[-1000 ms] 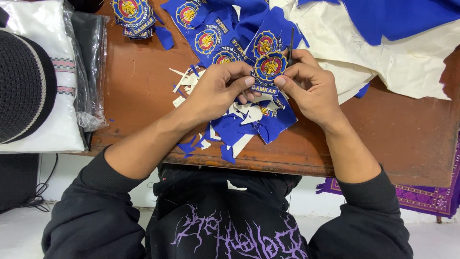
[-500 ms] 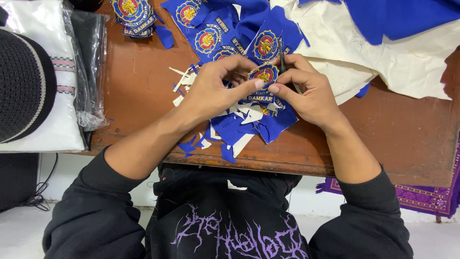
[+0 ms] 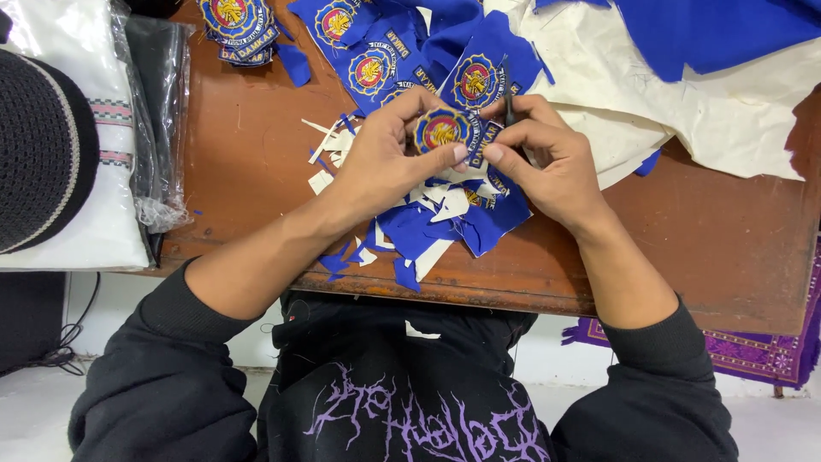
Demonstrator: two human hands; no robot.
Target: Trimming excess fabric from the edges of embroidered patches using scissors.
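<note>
My left hand (image 3: pixel 389 158) pinches a round embroidered patch (image 3: pixel 440 130), red and gold with a blue edge, over the middle of the brown wooden table (image 3: pixel 701 231). My right hand (image 3: pixel 547 162) meets it from the right, thumb touching the patch edge, and grips a small dark cutting tool (image 3: pixel 508 94) that points away from me. Under both hands lies a heap of blue and white fabric scraps (image 3: pixel 428 231).
More blue patches (image 3: pixel 368 64) lie beyond the hands, and a small stack (image 3: pixel 235 26) sits at the far left. Cream and blue cloth (image 3: pixel 701 77) covers the far right. A black knitted cap (image 3: pixel 38 154) and bagged dark goods (image 3: pixel 158 111) lie at the left.
Both hands have kept together over the scrap heap, turning the round patch slightly between the fingers. The tool stays in my right hand.
</note>
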